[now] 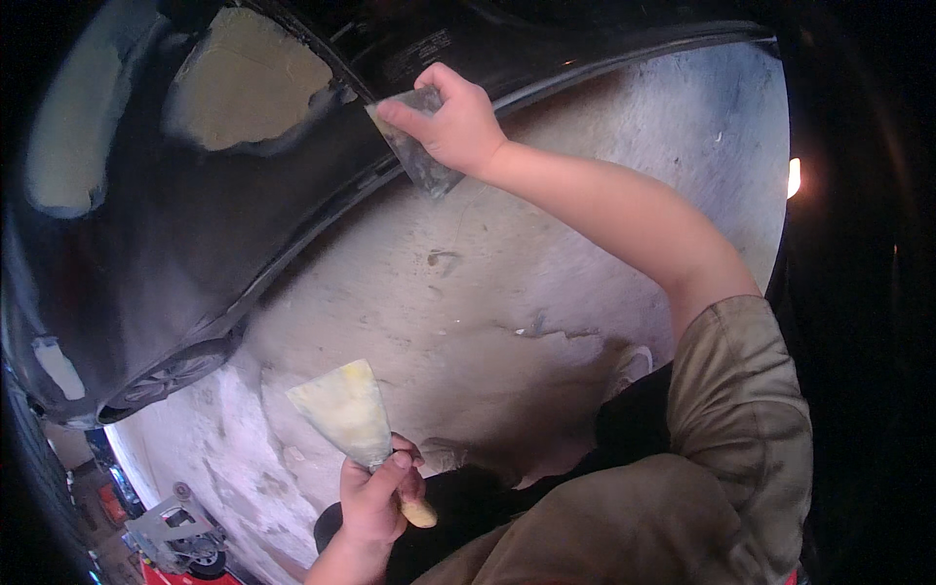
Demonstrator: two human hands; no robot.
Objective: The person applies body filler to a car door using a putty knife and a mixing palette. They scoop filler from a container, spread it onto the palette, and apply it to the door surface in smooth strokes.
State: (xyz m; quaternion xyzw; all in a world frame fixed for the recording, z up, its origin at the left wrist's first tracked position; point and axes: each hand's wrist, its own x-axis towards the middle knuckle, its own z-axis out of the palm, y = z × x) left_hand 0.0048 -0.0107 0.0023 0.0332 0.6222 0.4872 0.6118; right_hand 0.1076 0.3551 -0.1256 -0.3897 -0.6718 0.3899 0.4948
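Note:
My left hand (372,502), low in the view, is closed around the yellowish handle of a putty knife (343,414). Pale cream filler covers most of its wide blade, which points up and to the left. Farther off, my right hand (463,127) pinches a flat grey filler spreader (421,161) between thumb and fingers. The spreader overlaps the lower edge of a dark car body (224,210); whether it touches the panel I cannot tell. Left of it, a large tan filler patch (253,78) lies on the car, and a longer greyish patch (73,136) sits at the far left.
The car's sill curves across the view above a stained concrete floor (448,283). At the lower left are a car wheel (171,375), a small pale patch (58,369) on the body and a grey-and-red floor jack (175,531). A light (794,177) glows at the right.

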